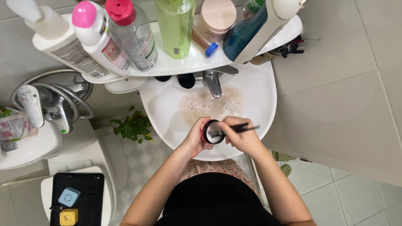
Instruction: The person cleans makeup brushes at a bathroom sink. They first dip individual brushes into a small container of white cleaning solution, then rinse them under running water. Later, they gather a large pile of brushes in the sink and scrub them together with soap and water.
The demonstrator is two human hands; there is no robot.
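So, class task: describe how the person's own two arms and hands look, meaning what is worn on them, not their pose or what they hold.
Both forearms are bare, with no sleeves showing up to the picture's lower edge. The left hand and right hand wear no gloves; no watch or bracelet shows on either wrist. Rings or nail polish are too small to tell.

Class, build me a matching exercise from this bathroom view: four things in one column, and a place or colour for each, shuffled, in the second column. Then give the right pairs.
Things
1. small round container
2. black-handled brush
3. potted green plant
4. tap

Places
A. on the floor, left of the basin
B. in the left hand, over the basin
C. at the back of the basin, under the shelf of bottles
D. in the right hand, tip on the container

Pairs: 1-B, 2-D, 3-A, 4-C
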